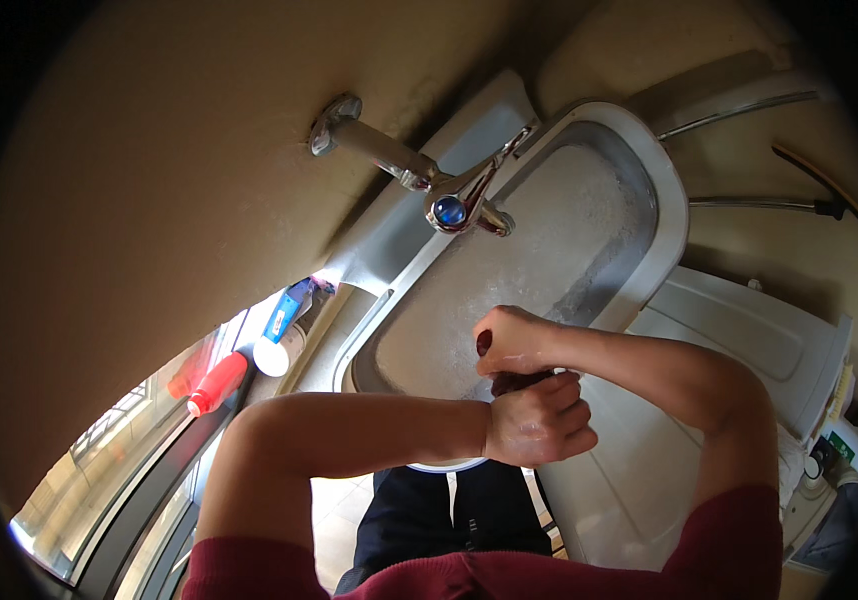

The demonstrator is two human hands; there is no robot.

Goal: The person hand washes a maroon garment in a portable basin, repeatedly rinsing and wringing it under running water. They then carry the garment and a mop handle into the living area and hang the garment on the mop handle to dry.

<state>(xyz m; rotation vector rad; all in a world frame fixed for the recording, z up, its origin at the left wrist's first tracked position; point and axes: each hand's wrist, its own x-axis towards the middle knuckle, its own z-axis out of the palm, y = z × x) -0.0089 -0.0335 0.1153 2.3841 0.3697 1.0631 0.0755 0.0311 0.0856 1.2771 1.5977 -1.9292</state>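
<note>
Both hands are over the near edge of a white laundry sink (665,225) that holds cloudy, soapy water. My left hand (541,424), wet and with its fingers curled, grips a dark red wet cloth (519,382). Just above it, my right hand (511,341) is closed on the same cloth, a bit of which shows by the thumb. The cloth is bunched between the two fists, and most of it is hidden. A chrome tap (450,212) with a blue cap reaches over the sink from the wall, beyond my hands.
At left, a red bottle (219,384), a white tub (279,351) and a blue packet (286,309) stand by the window. A white ribbed surface (624,480) lies right of the sink, below a white lidded appliance (751,315). Metal poles (751,202) lean at the right wall.
</note>
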